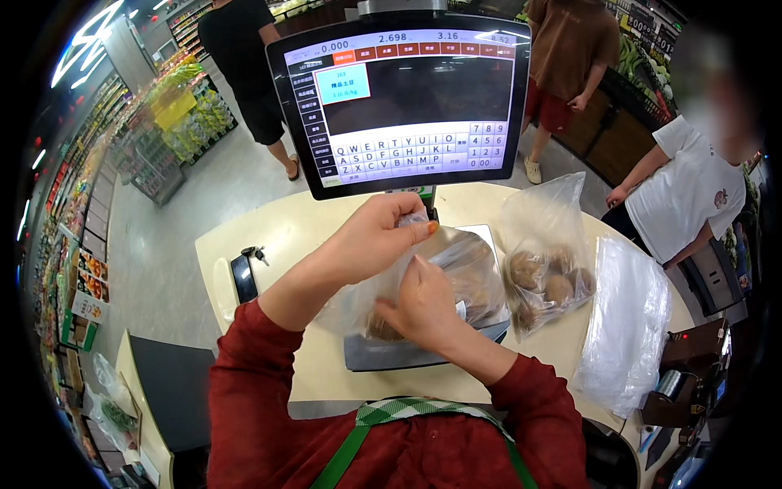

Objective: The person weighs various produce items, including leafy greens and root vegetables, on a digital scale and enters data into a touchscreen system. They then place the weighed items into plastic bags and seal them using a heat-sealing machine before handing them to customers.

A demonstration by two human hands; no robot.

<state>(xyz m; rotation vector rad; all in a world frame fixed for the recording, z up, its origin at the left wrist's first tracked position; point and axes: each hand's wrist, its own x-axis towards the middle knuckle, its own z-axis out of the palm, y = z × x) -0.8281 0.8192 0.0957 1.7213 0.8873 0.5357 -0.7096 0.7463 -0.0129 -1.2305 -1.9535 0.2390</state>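
My left hand (385,238) pinches the gathered top of a clear plastic bag (473,263) between thumb and fingers. Lower down, my right hand (424,302) grips the same bag around its neck, thumb pointing up. Brown produce shows dimly through the film; my hands and the plastic's glare hide much of it. Under the bag is a counter scale (397,360), its dark front edge visible and its plate mostly covered. Right of the scale, a second clear bag (544,208) stands apart from my hands, with several round brown vegetables or fruits (559,288) inside.
A touchscreen scale display (415,110) rises behind the scale. A stack of clear plastic bags (626,324) lies on the right of the cream counter (324,379), near a dark bag-sealing device (690,373). A phone (244,278) and keys (256,253) lie left. Several people stand beyond.
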